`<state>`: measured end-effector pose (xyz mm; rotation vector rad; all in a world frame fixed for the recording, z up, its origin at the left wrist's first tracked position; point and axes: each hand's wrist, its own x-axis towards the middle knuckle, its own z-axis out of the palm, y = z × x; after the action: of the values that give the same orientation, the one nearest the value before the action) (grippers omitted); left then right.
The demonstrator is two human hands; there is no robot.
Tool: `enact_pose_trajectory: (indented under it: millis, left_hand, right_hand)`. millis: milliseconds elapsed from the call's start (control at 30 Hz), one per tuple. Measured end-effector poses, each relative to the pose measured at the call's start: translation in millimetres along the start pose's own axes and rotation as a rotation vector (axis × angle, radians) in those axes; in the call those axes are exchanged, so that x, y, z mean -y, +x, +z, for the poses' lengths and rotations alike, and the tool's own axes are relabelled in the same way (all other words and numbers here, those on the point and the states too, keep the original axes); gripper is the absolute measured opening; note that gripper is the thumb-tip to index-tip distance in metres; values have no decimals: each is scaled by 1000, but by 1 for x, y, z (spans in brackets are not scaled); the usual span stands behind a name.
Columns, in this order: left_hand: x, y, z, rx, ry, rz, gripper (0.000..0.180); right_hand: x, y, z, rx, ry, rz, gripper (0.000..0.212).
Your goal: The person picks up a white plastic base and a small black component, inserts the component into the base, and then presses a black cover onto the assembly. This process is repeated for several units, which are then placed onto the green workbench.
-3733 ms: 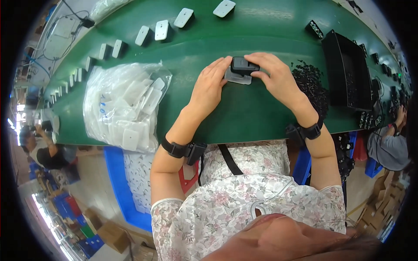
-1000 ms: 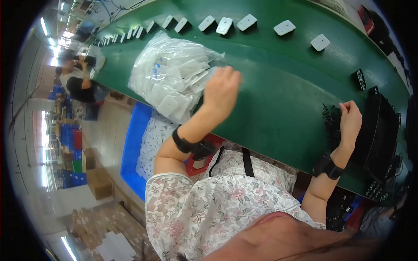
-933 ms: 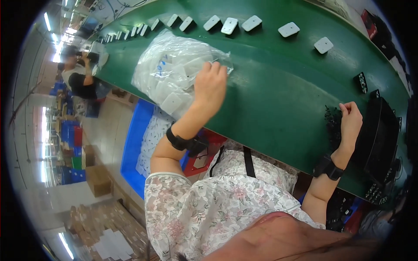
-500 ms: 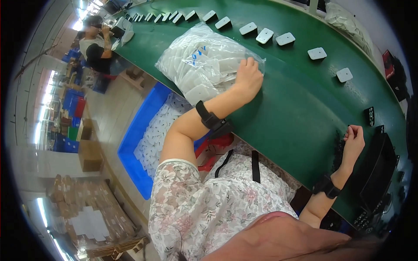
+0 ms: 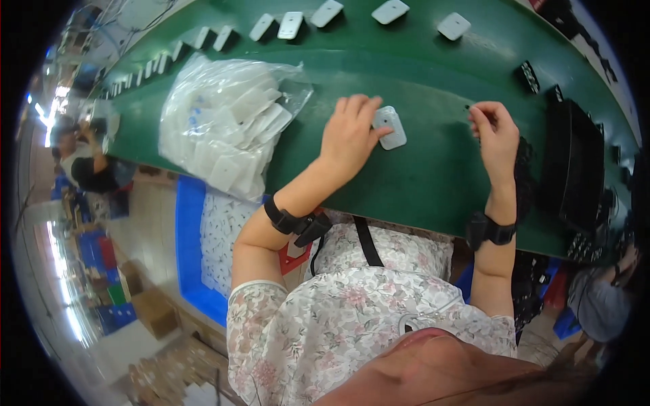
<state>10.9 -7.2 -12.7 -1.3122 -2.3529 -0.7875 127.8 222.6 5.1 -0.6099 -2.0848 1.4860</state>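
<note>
white part pinned flat, small black piece pinched at 3 o'clock

at 9 o'clock on the green counter [image 5: 420,183], a clear plastic bag [image 5: 227,125] stuffed with white flat parts, mouth facing 3 o'clock, well apart from the work. could spill parts onto the counter if brushed by a forearm, being slack and heaped near the counter's near edge. below that edge, a blue bin [image 5: 193,250] holding more white parts.

at centre, left hand [image 5: 349,135] lying palm down, fingers spread, fingertips pressing on one white rectangular part [image 5: 391,126] lying flat on the counter at 12 o'clock from the knuckles; grip not closed round it, only holding it down. could skate away on the smooth surface under a sideways push, since nothing wraps it. could also end up turned the wrong way round; orientation too small to judge.

at 3 o'clock, right hand [image 5: 494,135] raised slightly, thumb and forefinger clenched together on something tiny and dark, too small to name. easily dropped into the heap of small black pieces [image 5: 523,179] just beside the wrist, and then hard to find again. farther to 3 o'clock, a black tray [image 5: 575,172]. along 12 o'clock, a row of white parts [image 5: 325,13].

against half a second ago: left hand then deep at the bag's mouth, now out of it and at centre with one white part beneath the fingers. right hand then resting low by the black heap, now lifted toward the middle. view swung, bag shifted to 9 o'clock.
</note>
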Motion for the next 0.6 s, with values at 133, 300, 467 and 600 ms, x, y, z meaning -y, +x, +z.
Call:
enact_pose_trajectory:
  millis: [133,300,467,600]
  left_hand:
    - [-3,17,15,247,117,-71,54]
    - [-9,36,11,450,-35,-192,45]
    - [-23,35,14,463,-250,-218,32]
    - [-52,42,15,214,-515,-252,22]
  right_hand:
    - [-2,-4,7,85,42,-7,7]
    - [5,-11,13,151,135,7,9]
    - [8,-14,16,171,302,63,11]
    - [11,-14,15,156,310,89,10]
